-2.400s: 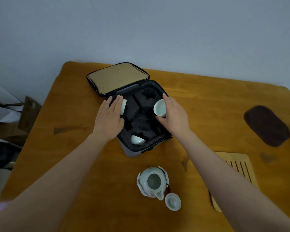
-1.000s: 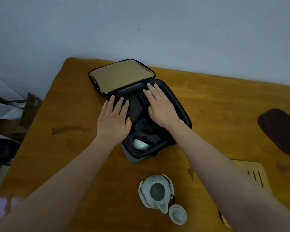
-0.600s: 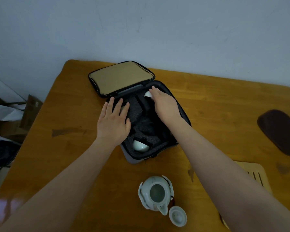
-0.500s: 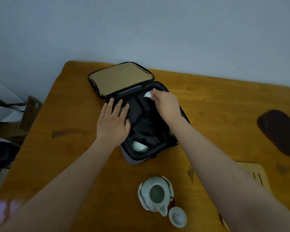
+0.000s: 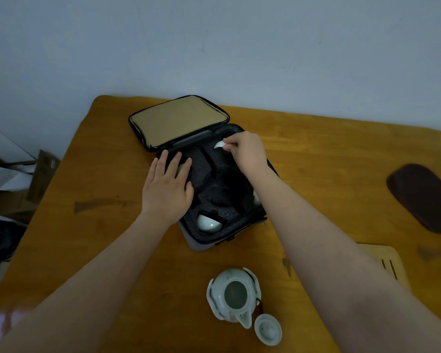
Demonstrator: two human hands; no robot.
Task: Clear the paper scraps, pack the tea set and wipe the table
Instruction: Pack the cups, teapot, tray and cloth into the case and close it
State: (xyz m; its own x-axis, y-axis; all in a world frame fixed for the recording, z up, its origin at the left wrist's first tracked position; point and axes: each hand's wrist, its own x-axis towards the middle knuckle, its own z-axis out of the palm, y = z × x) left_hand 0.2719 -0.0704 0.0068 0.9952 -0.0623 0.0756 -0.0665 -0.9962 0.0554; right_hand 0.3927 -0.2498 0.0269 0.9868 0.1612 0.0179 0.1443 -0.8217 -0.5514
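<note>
An open black foam-lined case (image 5: 250, 226) lies on the wooden table (image 5: 99, 225), its tan lid (image 5: 177, 121) flat behind it. My right hand (image 5: 247, 152) pinches a small white teacup (image 5: 219, 144) at the case's far slot. My left hand (image 5: 167, 187) lies flat, fingers apart, over the left side of the foam, partly covering a cup there. Another white cup (image 5: 209, 223) sits in the near slot, and a cup edge (image 5: 256, 198) shows by my right forearm. A white teapot (image 5: 233, 296) without its lid stands near me, its lid (image 5: 267, 329) beside it.
A dark brown cloth (image 5: 421, 197) lies at the table's right. A slatted wooden tea tray (image 5: 385, 261) sits at the right, partly hidden by my right arm. Boxes and bags (image 5: 8, 189) stand on the floor left of the table. A wall rises behind.
My right hand carried a cup from the case's middle to its far slot and curled from flat into a pinch on it. My left hand put its cup into the left slot and stays flat.
</note>
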